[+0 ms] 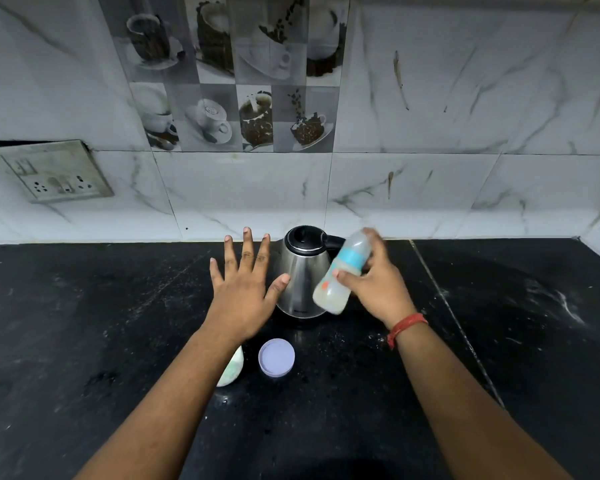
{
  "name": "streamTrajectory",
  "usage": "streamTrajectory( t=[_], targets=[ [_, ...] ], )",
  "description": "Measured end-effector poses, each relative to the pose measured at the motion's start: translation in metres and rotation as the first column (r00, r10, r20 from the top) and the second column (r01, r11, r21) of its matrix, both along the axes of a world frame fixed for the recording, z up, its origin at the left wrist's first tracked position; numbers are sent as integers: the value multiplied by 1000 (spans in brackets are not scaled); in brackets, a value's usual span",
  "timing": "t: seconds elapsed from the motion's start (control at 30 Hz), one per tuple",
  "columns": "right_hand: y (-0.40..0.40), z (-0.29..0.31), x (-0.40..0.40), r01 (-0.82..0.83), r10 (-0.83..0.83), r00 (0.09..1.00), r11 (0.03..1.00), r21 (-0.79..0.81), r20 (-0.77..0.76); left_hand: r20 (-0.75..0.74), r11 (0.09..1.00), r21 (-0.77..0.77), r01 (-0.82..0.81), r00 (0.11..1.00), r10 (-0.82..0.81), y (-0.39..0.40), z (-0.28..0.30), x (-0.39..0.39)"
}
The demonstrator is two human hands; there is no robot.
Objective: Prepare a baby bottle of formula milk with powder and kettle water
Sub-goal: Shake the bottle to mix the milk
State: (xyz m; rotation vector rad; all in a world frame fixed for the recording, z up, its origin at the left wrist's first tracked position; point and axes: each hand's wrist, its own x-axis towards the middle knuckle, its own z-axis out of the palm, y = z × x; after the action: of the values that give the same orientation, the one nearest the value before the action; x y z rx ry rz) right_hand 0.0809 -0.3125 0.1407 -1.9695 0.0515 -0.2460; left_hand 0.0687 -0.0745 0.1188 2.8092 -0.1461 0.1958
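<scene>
We've got the right hand gripping the milky bottle, tilted, right of the kettle; left hand hovers left of it, fingers spread wide.

The left forearm hides most of a pale container; the tilted bottle is motion-blurred.

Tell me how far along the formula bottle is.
Mostly done: the baby bottle holds milky liquid and its blue collar is on. The right hand grips it tilted, apparently shaking. The left hand hovers open beside the kettle. The loose lid still lies on the counter.
</scene>
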Motion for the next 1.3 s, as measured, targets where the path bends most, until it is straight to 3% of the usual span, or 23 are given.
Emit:
streamTrajectory(
  t=[0.07, 0.17, 0.3, 0.43, 0.57, 0.7, 0.77, 0.83, 1.0, 1.13, 1.3],
  targets=[
    [-4, 4, 1, 0, 0, 1000, 1000, -2, -20, -3, 1000, -10, -4, 1000, 3, 0, 1, 1],
    [-9, 12, 4, 218, -235, 967, 963, 160, 101, -5, 1000, -7, -4, 1000, 3, -2, 2, -1],
    [-7, 17, 3, -30, 29, 999, 998, -55, -25, -1, 1000, 22, 0, 1000, 0, -1, 0, 1],
    [-6, 17, -1, 195, -213, 971, 968, 160, 108, 43, 999, 49, 2, 999, -4, 0, 1, 1],
    [0, 15, -4, -44, 43, 999, 998, -34, -30, 33, 999, 54, 0, 999, -1, -2, 5, 2],
    [-2, 20, -2, 189, -213, 966, 968, 168, 144, 36, 999, 48, 1, 999, -2, -2, 5, 2],
    [1, 25, -2, 105, -117, 986, 989, 104, 121, 33, 999, 46, 4, 999, -5, -2, 4, 2],
    [1, 27, -1, -82, 82, 997, 993, -90, -9, 30, 1000, 31, 1, 1000, -1, -1, 4, 3],
    [0, 27, 0, 132, -154, 972, 983, 127, 176, 16, 1000, -16, -3, 1000, 3, -2, 5, 1],
    [6, 21, -3, -145, 140, 989, 979, -141, -44, -2, 999, -41, -11, 1000, 11, -3, 9, 2],
    [7, 23, -8, 97, -136, 962, 981, 169, 236, 6, 999, -48, 6, 1000, -6, -7, 11, 1]
  ],
)
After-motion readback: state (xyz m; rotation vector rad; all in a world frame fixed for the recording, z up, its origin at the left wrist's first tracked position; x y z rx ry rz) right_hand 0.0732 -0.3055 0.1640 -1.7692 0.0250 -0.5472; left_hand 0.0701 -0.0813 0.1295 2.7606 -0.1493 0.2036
